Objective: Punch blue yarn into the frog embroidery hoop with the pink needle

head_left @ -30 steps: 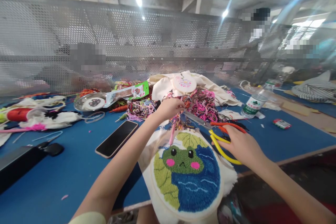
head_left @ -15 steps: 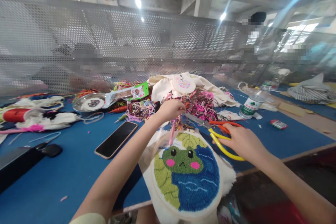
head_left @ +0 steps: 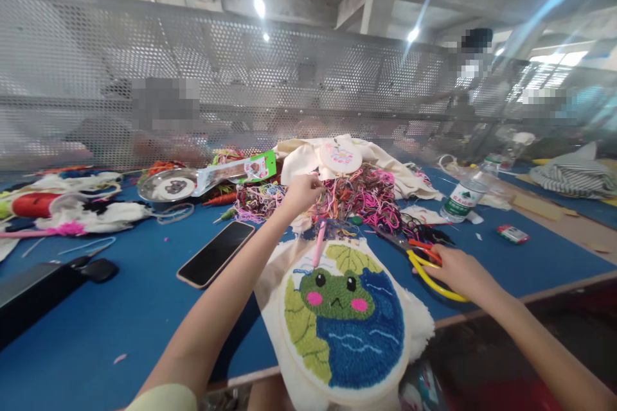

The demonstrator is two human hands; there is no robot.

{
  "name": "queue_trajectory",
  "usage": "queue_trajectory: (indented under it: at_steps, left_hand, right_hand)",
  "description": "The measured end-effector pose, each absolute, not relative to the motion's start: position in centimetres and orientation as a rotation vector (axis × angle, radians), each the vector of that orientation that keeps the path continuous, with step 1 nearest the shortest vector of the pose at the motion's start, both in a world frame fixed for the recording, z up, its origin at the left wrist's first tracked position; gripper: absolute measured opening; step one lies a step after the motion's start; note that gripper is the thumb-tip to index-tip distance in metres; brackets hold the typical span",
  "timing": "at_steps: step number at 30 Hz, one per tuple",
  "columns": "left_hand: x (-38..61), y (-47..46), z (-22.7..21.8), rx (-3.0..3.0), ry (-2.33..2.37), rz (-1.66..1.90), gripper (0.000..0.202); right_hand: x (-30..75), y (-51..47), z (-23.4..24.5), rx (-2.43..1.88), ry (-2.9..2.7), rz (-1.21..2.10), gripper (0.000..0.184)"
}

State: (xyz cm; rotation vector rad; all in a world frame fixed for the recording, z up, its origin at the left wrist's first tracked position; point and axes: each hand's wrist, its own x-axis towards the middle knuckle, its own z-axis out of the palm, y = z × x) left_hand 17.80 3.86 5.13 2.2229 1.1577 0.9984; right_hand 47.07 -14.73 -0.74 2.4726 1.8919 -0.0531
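My left hand point(head_left: 304, 194) is raised in front of the yarn pile, fingers pinched together; whatever sits between the fingertips is too small to make out. My right hand point(head_left: 457, 271) grips scissors point(head_left: 418, 259) by their orange and yellow handles, low over the table with the blades pointing left. Between my arms, a round embroidery hoop point(head_left: 284, 334) leans at the table's edge, its cloth worked with a green frog point(head_left: 332, 295), leaves and blue water. A pink punch needle point(head_left: 319, 244) stands at the top of the frog's head.
Behind the hoop lies a tangled yarn pile point(head_left: 371, 202) with a smaller floral hoop point(head_left: 340, 155). A phone point(head_left: 216, 254) and metal bowl point(head_left: 166, 196) are left; a water bottle point(head_left: 463, 198) stands right. A perforated metal screen point(head_left: 216, 64) runs along the back.
My left hand has moved a little left, away from the scissors. My right hand has carried the scissors right and down, clear of the left fingers. The punch needle stays on the frog.
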Motion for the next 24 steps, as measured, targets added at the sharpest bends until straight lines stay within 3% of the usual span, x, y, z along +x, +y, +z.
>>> queue_trajectory:
  at_steps: [5, 10, 16, 18, 21, 24]
  left_hand:
    - [16.0, 5.6, 6.1, 1.761, 1.082, 1.208, 0.013]
    - [14.5, 6.7, 6.9, 1.496, 0.929, 1.474, 0.017]
    - [12.7, 7.6, 7.4, 1.690, 0.839, 1.724, 0.015]
    - [12.0, 7.6, 7.3, 2.062, 1.033, 1.596, 0.021]
    - [11.2, 7.2, 7.1, 2.517, 1.313, 1.029, 0.034]
    - [11.0, 6.3, 7.3, 2.585, 1.358, 0.591, 0.044]
  right_hand:
    - [47.0, -15.5, -1.7, 2.462, 1.993, -0.166, 0.022]
    - [43.8, -15.3, 1.3, 2.352, 1.980, 0.242, 0.021]
    - [36.9, -12.2, 3.7, 2.138, 2.342, -0.024, 0.032]
    - [34.9, -10.2, 3.5, 2.124, 2.374, -0.063, 0.048]
    - [33.1, -6.8, 2.7, 2.063, 2.510, -0.287, 0.063]
    - [32.3, -4.2, 1.6, 2.068, 2.559, -0.841, 0.063]
